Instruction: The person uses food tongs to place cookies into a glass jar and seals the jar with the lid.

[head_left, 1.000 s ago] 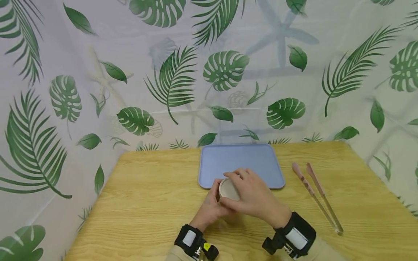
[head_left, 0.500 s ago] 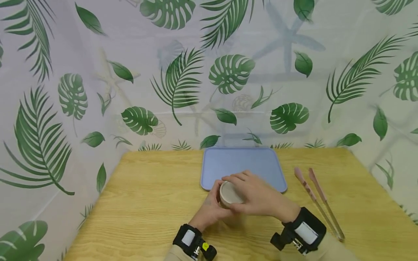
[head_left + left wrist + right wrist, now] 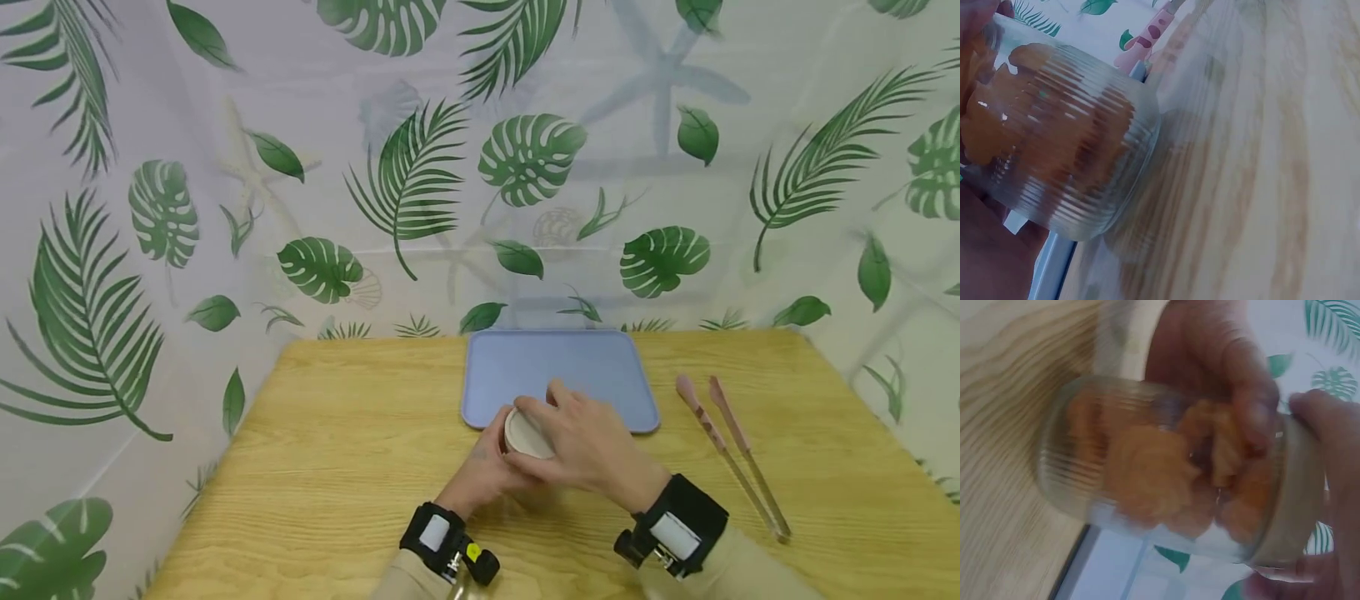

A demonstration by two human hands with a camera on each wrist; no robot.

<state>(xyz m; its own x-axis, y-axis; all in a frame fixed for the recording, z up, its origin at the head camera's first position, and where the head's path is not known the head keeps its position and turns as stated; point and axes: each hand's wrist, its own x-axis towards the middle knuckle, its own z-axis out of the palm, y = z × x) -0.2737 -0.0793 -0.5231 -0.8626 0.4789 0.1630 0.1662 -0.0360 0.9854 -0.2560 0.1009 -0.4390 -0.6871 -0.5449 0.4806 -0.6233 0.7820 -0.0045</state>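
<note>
A ribbed glass jar [image 3: 1066, 134] with orange-brown swirled cookies [image 3: 1147, 472] inside is held in my left hand [image 3: 483, 475], close over the wooden table. On top of it sits a beige lid [image 3: 527, 435]. My right hand [image 3: 588, 442] grips this lid from above, thumb on the near side and fingers at the far rim. Seen from the right wrist, the left fingers [image 3: 1216, 350] wrap the glass while right-hand fingers hold the lid's edge. In the head view both hands hide most of the glass.
Behind the hands lies a blue rectangular tray [image 3: 555, 367] near the table's back edge. Tongs with pink handles [image 3: 731, 417] and metal arms rest on the right side of the wooden table [image 3: 345, 450]. A leaf-patterned curtain [image 3: 420, 167] hangs behind and beside it.
The right hand has turned on the lid, its wrist swinging out to the right and then back. The left hand keeps its hold on the jar. The head view has shifted slightly.
</note>
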